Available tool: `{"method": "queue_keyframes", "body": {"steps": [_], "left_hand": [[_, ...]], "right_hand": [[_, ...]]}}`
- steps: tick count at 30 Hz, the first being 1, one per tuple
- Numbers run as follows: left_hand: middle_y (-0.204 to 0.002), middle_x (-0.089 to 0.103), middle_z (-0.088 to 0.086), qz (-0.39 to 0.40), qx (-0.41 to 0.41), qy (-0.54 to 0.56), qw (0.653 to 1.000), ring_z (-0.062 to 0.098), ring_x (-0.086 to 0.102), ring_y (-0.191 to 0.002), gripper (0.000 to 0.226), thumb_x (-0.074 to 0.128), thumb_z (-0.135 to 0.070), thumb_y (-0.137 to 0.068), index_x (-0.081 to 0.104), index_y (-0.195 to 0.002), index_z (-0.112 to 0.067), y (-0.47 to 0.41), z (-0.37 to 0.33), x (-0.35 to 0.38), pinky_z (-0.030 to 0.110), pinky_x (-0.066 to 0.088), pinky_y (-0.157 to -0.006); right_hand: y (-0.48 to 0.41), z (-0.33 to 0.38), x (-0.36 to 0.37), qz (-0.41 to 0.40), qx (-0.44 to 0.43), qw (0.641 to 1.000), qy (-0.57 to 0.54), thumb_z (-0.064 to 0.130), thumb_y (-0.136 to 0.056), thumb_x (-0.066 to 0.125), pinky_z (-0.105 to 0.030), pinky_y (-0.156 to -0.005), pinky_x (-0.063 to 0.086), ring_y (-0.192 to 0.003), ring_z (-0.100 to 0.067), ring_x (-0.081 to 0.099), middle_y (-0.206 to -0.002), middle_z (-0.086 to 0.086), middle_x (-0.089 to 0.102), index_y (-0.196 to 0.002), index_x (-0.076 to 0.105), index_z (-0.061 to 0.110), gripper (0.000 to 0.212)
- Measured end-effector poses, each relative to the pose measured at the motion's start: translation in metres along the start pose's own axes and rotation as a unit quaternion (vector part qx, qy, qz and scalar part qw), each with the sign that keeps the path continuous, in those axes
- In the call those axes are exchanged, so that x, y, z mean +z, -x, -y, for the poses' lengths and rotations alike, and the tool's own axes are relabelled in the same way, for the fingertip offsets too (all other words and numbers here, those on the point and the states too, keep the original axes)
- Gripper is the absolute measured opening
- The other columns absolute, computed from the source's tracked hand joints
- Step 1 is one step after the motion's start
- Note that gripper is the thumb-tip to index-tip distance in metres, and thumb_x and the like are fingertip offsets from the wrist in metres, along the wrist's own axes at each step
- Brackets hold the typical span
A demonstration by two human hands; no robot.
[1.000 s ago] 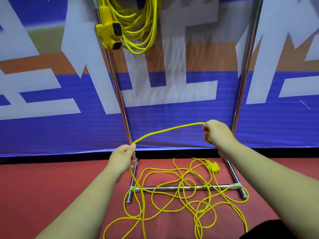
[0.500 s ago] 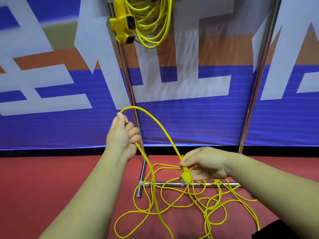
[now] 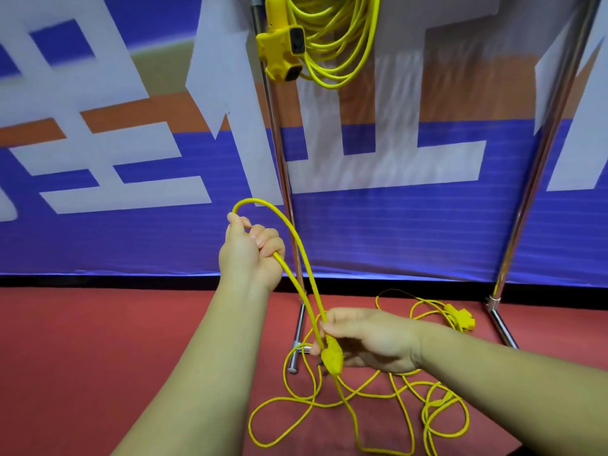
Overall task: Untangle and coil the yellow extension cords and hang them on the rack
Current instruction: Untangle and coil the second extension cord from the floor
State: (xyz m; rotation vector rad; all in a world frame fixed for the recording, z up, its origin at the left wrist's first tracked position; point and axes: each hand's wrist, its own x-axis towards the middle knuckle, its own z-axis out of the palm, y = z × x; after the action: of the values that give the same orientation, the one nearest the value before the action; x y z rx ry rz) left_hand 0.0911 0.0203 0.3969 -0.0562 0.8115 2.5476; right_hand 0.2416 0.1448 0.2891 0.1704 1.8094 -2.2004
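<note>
A yellow extension cord (image 3: 297,241) arches in one loop between my hands. My left hand (image 3: 251,251) is raised and closed around the top of the loop. Lower down, my right hand (image 3: 368,340) pinches both strands of the cord just above its yellow plug (image 3: 332,358). The remaining length lies tangled on the red floor (image 3: 378,394), with a yellow socket block (image 3: 460,319) at the back right. A coiled yellow cord (image 3: 335,37) with its socket block (image 3: 281,47) hangs on the metal rack (image 3: 279,159) at the top.
The rack's right post (image 3: 539,159) and its chrome feet (image 3: 297,340) stand on the red floor (image 3: 98,357). A blue, white and orange banner (image 3: 131,143) covers the wall behind the rack.
My right hand dropped from chest height to just above the floor, now gripping the cord at its plug. My left hand rose, bending the straight span into a tall loop.
</note>
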Motion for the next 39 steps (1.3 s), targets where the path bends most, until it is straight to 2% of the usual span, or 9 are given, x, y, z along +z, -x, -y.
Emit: {"method": "queue_keyframes", "body": {"steps": [5, 8, 12, 15, 21, 26, 31, 34, 39], "left_hand": [[-0.063, 0.037, -0.003, -0.027, 0.014, 0.02, 0.999, 0.008, 0.04, -0.049, 0.033, 0.052, -0.042, -0.102, 0.052, -0.083, -0.015, -0.003, -0.015, -0.013, 0.018, 0.036, -0.043], [-0.071, 0.053, 0.0, 0.011, -0.006, -0.035, 0.999, 0.01, 0.058, -0.061, 0.02, 0.057, -0.034, -0.101, 0.059, -0.099, -0.014, 0.005, -0.008, -0.015, 0.026, 0.05, -0.066], [-0.079, 0.067, -0.002, 0.066, -0.071, -0.131, 0.987, 0.017, 0.07, -0.084, 0.017, 0.053, -0.029, -0.101, 0.066, -0.101, -0.018, 0.019, 0.019, -0.014, 0.037, 0.05, -0.093], [-0.07, 0.059, -0.001, 0.086, -0.087, -0.127, 0.984, 0.016, 0.069, -0.071, 0.02, 0.049, -0.028, -0.103, 0.061, -0.091, -0.018, 0.025, 0.029, -0.008, 0.041, 0.051, -0.09], [-0.057, 0.023, -0.006, 0.075, -0.093, -0.156, 0.981, 0.009, 0.026, -0.045, 0.038, 0.047, -0.041, -0.103, 0.046, -0.072, -0.02, 0.025, 0.029, -0.006, 0.024, 0.036, -0.054], [-0.062, 0.033, -0.001, 0.102, -0.051, -0.235, 0.965, 0.013, 0.039, -0.054, 0.037, 0.051, -0.029, -0.101, 0.04, -0.067, -0.018, 0.035, 0.046, -0.001, 0.028, 0.036, -0.062], [-0.093, 0.068, 0.001, 0.215, 0.045, -0.455, 0.863, 0.021, 0.065, -0.098, 0.009, 0.069, -0.024, -0.082, 0.067, -0.09, -0.022, 0.046, 0.064, -0.005, 0.043, 0.052, -0.091], [-0.11, 0.071, -0.007, 0.277, 0.091, -0.528, 0.797, 0.015, 0.064, -0.112, 0.037, 0.076, -0.025, -0.075, 0.069, -0.109, -0.04, 0.052, 0.069, -0.004, 0.034, 0.053, -0.093], [-0.133, 0.055, -0.025, 0.316, 0.159, -0.651, 0.671, 0.0, 0.051, -0.128, 0.087, 0.09, -0.034, -0.063, 0.044, -0.134, -0.055, 0.06, 0.073, 0.0, 0.028, 0.045, -0.1]], "right_hand": [[-0.001, 0.013, -0.002, -0.068, -0.039, 0.995, -0.055, 0.027, -0.098, 0.057, -0.025, -0.06, 0.049, -0.065, -0.016, 0.056, -0.076, -0.005, 0.057, -0.081, 0.063, 0.024, 0.018], [0.001, 0.021, -0.008, -0.111, -0.05, 0.987, -0.108, 0.026, -0.092, 0.06, -0.026, -0.057, 0.038, -0.06, -0.017, 0.05, -0.066, -0.007, 0.048, -0.075, 0.061, 0.02, 0.018], [0.006, 0.036, -0.012, -0.16, -0.078, 0.975, -0.133, 0.022, -0.097, 0.058, -0.024, -0.053, 0.041, -0.058, -0.016, 0.052, -0.063, -0.005, 0.047, -0.078, 0.058, 0.017, 0.019], [0.008, 0.042, -0.016, -0.189, -0.098, 0.967, -0.143, 0.021, -0.095, 0.061, -0.025, -0.054, 0.041, -0.057, -0.014, 0.054, -0.062, -0.005, 0.049, -0.078, 0.059, 0.016, 0.018], [0.02, 0.052, -0.029, -0.233, -0.139, 0.953, -0.134, 0.017, -0.097, 0.058, -0.032, -0.059, 0.029, -0.048, -0.017, 0.049, -0.049, 0.003, 0.048, -0.084, 0.057, 0.009, 0.015], [0.027, 0.057, -0.034, -0.279, -0.133, 0.935, -0.172, 0.022, -0.096, 0.061, -0.024, -0.049, 0.031, -0.046, -0.014, 0.047, -0.051, 0.0, 0.048, -0.09, 0.061, 0.008, 0.015], [0.037, 0.066, -0.034, -0.274, -0.158, 0.92, -0.231, 0.023, -0.097, 0.059, -0.019, -0.042, 0.035, -0.046, -0.015, 0.053, -0.056, -0.004, 0.053, -0.093, 0.059, 0.009, 0.015], [0.042, 0.069, -0.032, -0.285, -0.163, 0.912, -0.246, 0.023, -0.096, 0.061, -0.02, -0.045, 0.035, -0.048, -0.015, 0.054, -0.057, -0.004, 0.057, -0.093, 0.06, 0.01, 0.014], [0.048, 0.071, -0.028, -0.292, -0.165, 0.905, -0.262, 0.024, -0.095, 0.063, -0.021, -0.044, 0.04, -0.05, -0.017, 0.056, -0.063, -0.008, 0.06, -0.096, 0.061, 0.009, 0.015]]}}
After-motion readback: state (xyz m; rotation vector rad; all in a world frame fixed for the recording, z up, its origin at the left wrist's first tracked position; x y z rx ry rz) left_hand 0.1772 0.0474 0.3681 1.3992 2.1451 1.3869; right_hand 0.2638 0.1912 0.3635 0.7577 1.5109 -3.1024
